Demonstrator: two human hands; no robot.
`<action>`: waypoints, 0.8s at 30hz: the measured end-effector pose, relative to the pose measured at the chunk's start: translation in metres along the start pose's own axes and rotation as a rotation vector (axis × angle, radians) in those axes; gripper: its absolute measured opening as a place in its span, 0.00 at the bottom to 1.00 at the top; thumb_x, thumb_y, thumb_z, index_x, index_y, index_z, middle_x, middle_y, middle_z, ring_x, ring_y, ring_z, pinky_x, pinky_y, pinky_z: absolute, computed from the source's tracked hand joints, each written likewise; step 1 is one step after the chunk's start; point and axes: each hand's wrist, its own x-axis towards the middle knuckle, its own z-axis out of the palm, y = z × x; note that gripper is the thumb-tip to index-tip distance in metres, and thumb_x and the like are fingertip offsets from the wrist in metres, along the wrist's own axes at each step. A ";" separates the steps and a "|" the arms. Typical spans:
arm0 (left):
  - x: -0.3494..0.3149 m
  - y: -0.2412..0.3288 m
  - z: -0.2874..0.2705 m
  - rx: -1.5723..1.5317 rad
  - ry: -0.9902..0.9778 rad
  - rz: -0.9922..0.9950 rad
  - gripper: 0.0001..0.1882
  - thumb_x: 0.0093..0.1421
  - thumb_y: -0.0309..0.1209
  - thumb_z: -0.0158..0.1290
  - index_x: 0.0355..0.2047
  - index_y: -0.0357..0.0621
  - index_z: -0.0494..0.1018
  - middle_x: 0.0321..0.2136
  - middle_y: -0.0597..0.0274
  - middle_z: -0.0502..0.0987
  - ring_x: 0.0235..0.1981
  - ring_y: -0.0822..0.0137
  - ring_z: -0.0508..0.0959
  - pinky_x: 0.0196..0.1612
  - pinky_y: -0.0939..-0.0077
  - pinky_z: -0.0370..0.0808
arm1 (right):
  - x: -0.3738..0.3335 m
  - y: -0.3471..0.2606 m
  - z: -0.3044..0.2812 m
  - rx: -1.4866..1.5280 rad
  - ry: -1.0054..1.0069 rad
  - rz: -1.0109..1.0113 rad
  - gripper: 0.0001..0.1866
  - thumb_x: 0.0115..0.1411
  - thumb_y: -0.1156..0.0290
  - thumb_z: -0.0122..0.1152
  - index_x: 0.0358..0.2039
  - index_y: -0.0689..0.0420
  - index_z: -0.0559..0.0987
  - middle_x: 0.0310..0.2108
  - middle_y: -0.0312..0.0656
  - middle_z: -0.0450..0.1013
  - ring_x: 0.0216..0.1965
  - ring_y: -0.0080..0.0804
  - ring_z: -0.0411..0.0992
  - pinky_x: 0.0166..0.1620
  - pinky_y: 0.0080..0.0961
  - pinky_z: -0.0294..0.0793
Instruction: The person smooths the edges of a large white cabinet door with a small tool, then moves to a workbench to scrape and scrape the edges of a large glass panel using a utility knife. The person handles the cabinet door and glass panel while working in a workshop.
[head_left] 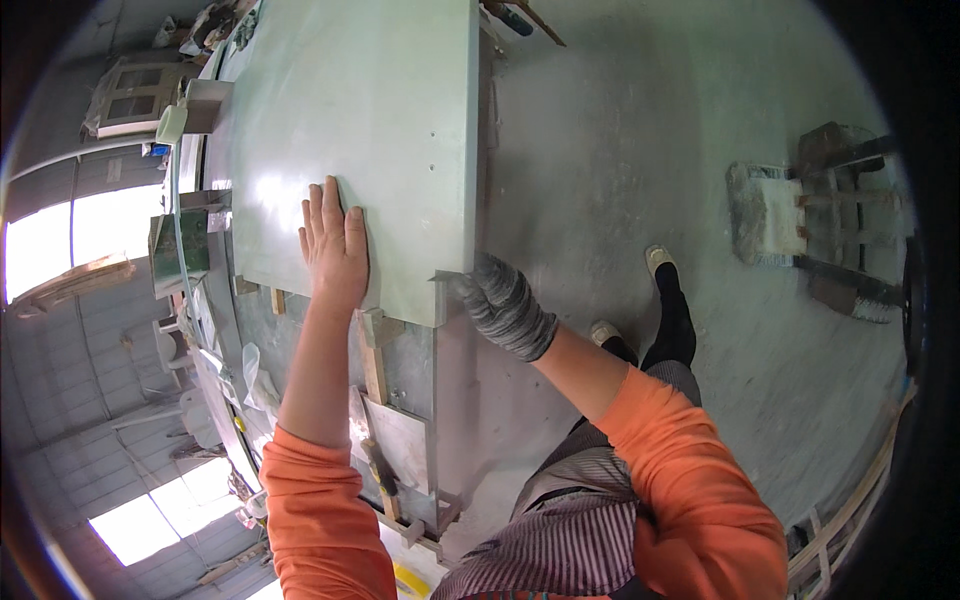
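A large pale green panel (400,110) with a smooth, slightly glossy face lies in front of me. My left hand (335,250) is bare and rests flat on it near its close end, fingers stretched out. At the panel's near right corner is my right hand (505,308), in a grey striped glove. Its fingers are closed by the edge around a thin, flat, dark-edged piece (447,276), mostly hidden; its kind does not show.
Wooden blocks (380,328) prop the panel above a grey bench (405,365). A brush-like handled tool (380,467) and a pale board (400,435) lie close to me. A stool-like wooden stand (765,215) is on the floor (600,150) at right. Cluttered shelving lines the left.
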 end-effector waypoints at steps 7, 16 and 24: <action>0.001 0.008 0.001 0.016 0.018 -0.004 0.32 0.72 0.49 0.31 0.71 0.48 0.49 0.70 0.47 0.49 0.72 0.47 0.46 0.71 0.52 0.41 | -0.022 0.006 -0.013 -0.150 -0.211 -0.247 0.09 0.66 0.69 0.54 0.44 0.57 0.76 0.37 0.44 0.76 0.38 0.41 0.77 0.41 0.31 0.78; 0.001 0.009 0.000 0.004 0.039 0.022 0.31 0.71 0.47 0.32 0.70 0.47 0.51 0.69 0.47 0.51 0.71 0.48 0.48 0.71 0.54 0.43 | -0.026 -0.008 -0.017 -0.121 -0.024 -0.319 0.07 0.63 0.73 0.59 0.41 0.56 0.77 0.32 0.44 0.75 0.34 0.43 0.76 0.39 0.31 0.78; 0.000 0.010 -0.001 0.003 0.033 0.000 0.31 0.71 0.48 0.33 0.70 0.48 0.51 0.69 0.47 0.51 0.71 0.48 0.48 0.71 0.54 0.43 | -0.012 -0.006 -0.007 -0.015 -0.124 -0.244 0.06 0.64 0.72 0.53 0.37 0.58 0.77 0.29 0.44 0.74 0.32 0.40 0.76 0.37 0.33 0.77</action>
